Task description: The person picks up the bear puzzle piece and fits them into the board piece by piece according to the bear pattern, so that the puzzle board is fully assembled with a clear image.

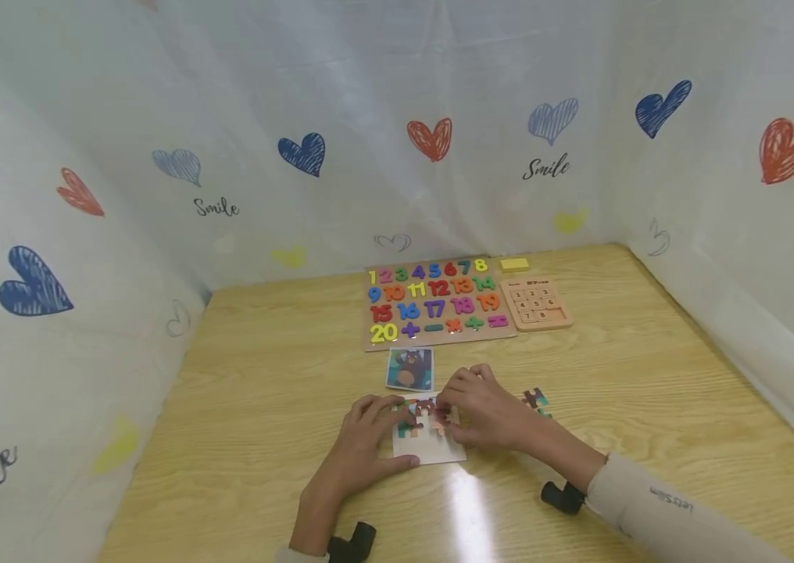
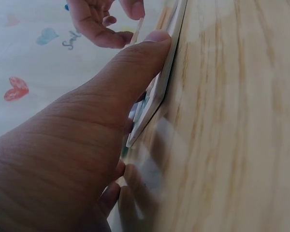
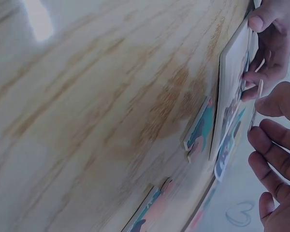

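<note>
A small jigsaw board (image 1: pixel 432 451) lies on the table, its upper part filled with pieces of a bear picture and its lower part bare white. My left hand (image 1: pixel 365 442) rests over its left side, with the thumb (image 2: pixel 157 37) on the near edge and the other fingers spread toward the top. Above the board's right side, my right hand (image 1: pixel 484 407) pinches a thin jigsaw piece (image 3: pixel 260 89) between thumb and fingers; it appears edge-on in both wrist views. Loose jigsaw pieces (image 1: pixel 534 397) lie right of the board, partly behind the right hand. A bear picture card (image 1: pixel 411 367) sits just beyond the board.
Farther back is a wooden number board (image 1: pixel 404 345) with colourful numerals and signs. Beside it are a sliding number puzzle (image 1: pixel 538 321) and a yellow block (image 1: pixel 514 264). A white curtain (image 1: pixel 362 207) printed with hearts encloses the wooden table (image 1: pixel 263 367) at the back and sides.
</note>
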### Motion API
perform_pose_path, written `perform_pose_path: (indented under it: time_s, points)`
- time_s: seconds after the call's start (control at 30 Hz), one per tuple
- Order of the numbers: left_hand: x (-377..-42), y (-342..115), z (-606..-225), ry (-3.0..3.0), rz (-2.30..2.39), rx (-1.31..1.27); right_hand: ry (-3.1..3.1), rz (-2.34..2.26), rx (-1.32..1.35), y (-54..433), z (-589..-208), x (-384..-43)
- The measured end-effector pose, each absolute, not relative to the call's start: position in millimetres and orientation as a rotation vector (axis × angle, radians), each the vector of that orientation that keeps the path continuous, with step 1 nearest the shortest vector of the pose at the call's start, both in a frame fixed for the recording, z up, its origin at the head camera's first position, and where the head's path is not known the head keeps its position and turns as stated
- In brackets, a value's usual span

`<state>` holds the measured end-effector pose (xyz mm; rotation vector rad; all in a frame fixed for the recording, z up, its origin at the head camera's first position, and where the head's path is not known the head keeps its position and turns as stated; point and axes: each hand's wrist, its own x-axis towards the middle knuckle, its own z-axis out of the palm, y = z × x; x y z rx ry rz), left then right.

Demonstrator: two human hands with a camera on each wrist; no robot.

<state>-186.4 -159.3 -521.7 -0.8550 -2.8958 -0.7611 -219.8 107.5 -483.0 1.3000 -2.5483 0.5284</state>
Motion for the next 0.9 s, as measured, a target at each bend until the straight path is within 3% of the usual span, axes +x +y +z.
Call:
perform_pose_path:
  time_s: [0.9]
  points:
    - [-186.5,-158.6,-521.9,-2.907,-0.773,-0.844,-2.616,0.416,1.281,87.7,-487.9,-222.4]
